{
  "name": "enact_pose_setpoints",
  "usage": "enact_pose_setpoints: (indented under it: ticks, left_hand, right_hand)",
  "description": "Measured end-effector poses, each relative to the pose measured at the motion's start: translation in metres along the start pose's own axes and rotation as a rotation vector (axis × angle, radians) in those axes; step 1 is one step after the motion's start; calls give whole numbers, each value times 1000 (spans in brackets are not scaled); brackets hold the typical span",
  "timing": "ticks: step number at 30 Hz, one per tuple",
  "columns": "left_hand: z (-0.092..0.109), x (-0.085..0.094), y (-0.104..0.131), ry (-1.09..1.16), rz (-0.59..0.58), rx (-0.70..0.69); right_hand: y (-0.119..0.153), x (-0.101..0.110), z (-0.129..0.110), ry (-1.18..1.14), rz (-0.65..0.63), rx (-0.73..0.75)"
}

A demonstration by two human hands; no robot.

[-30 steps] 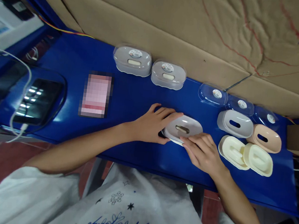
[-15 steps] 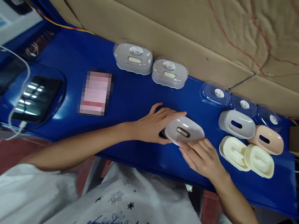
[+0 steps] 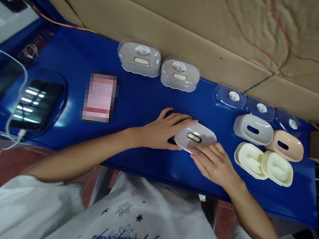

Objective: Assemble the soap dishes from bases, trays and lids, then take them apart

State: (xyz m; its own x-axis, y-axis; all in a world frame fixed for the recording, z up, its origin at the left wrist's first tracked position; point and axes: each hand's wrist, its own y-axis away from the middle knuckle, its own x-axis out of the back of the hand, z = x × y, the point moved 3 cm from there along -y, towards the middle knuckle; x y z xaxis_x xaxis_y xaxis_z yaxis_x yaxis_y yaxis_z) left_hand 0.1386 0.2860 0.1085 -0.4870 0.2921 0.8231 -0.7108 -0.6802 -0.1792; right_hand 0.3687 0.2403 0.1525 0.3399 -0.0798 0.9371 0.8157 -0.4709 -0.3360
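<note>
A pale grey oval container (image 3: 185, 137) with a cream piece in its central slot lies at the middle of the blue table. My left hand (image 3: 165, 130) grips its left end, thumb and fingers round the rim. On its right front edge, my right hand (image 3: 211, 160) pinches the rim with bent fingers. To the right stand an empty grey container (image 3: 265, 132) and a peach container (image 3: 292, 146), both with open slots. Two cream pieces with raised middle bars, one on the left (image 3: 244, 157) and one on the right (image 3: 283, 171), touch each other nearer me.
Two lidded containers (image 3: 139, 59) (image 3: 179, 73) stand by the cardboard-covered wall. Several clear lids (image 3: 228, 99) lie at the back right. A blurred pink-screened device (image 3: 99, 98), a dark phone (image 3: 37, 104) and a white cable (image 3: 9, 124) are on the left of the table (image 3: 131, 158).
The view has shifted slightly. Both hands keep their hold on the grey container, and the right fingers sit slightly further over its rim.
</note>
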Motion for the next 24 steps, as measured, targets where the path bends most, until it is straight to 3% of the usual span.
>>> enact_pose_setpoints:
  ticks: [9,24]
  left_hand:
    - [-2,2,-2,21,64,-9]
    - [0,3,-2,-41,37,-8]
  right_hand:
    - [3,3,3,20,42,-20]
    - [4,4,4,-46,6,-52]
